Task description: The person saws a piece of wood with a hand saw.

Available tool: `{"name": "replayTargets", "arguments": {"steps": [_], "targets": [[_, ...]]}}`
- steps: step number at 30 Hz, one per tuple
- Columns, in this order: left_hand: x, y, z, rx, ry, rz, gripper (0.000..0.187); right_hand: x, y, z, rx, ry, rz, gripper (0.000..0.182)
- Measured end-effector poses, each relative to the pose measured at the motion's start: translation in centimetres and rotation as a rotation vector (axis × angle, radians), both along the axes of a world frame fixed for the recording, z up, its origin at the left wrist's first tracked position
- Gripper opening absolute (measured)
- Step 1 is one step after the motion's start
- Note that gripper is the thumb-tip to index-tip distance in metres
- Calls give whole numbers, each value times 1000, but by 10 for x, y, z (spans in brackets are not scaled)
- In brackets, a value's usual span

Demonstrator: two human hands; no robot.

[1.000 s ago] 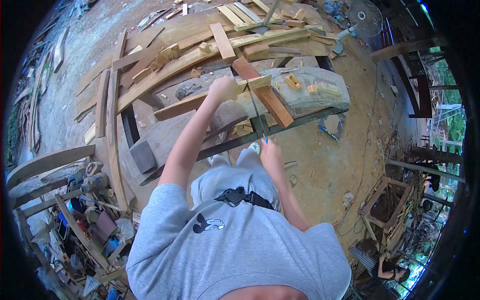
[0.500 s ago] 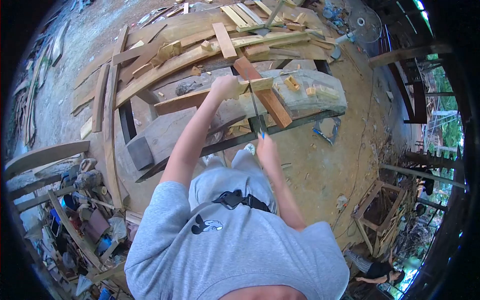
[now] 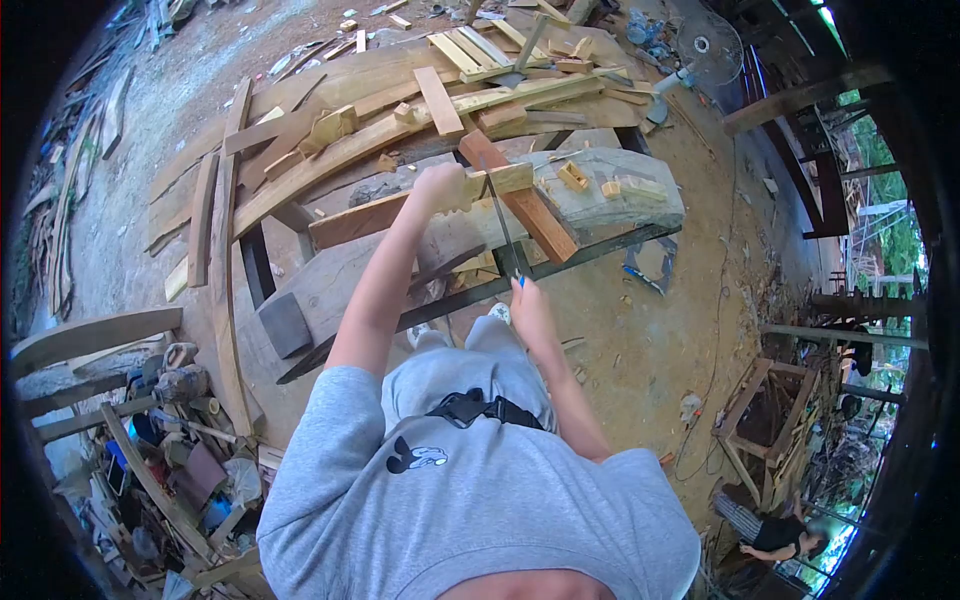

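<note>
My left hand (image 3: 440, 188) is closed around a long wooden board (image 3: 512, 180), pressing it down across a reddish wood block (image 3: 540, 222). In my right hand (image 3: 534, 312) is the handle of a handsaw (image 3: 503, 225), a bit of blue showing at the grip. The saw's narrow blade crosses the board just right of my left hand and points away from me. Both wood pieces lie over a thick, weathered plank bench (image 3: 610, 205). Small light wood offcuts (image 3: 573, 176) sit on the bench to the right.
Behind the bench lie stacked planks (image 3: 370, 145) and a pale slatted wood piece (image 3: 470, 52). A fan (image 3: 702, 45) stands at the far right. Mixed clutter (image 3: 190, 465) fills the lower left. A wooden frame (image 3: 768, 405) and another person (image 3: 785, 538) are at the right.
My right hand and the saw have drawn back slightly toward my body. My left hand stays on the board. The whole view has shifted a little.
</note>
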State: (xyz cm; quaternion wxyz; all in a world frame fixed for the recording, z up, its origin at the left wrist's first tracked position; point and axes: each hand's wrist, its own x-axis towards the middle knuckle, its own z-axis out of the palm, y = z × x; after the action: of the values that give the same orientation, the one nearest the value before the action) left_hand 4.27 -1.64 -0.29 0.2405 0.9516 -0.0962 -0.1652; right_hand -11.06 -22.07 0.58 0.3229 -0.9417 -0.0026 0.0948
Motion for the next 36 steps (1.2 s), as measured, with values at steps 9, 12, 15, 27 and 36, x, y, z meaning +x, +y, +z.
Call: {"name": "replayTargets", "arguments": {"steps": [9,12,15,27,36], "targets": [[0,4,5,-109,76,45,25,50,22,-8,-67,-10,40,28],[4,8,2,-69,23,38,26,20,-1,-23,34,11,29,28],[5,5,-6,-12,-67,17,26,9,-3,-13,40,12,17,27],[4,5,-12,-21,-125,43,24,3,-12,-2,34,11,35,26],[-27,-22,-17,148,-343,30,21,49,13,-14,-66,10,91,27]]}}
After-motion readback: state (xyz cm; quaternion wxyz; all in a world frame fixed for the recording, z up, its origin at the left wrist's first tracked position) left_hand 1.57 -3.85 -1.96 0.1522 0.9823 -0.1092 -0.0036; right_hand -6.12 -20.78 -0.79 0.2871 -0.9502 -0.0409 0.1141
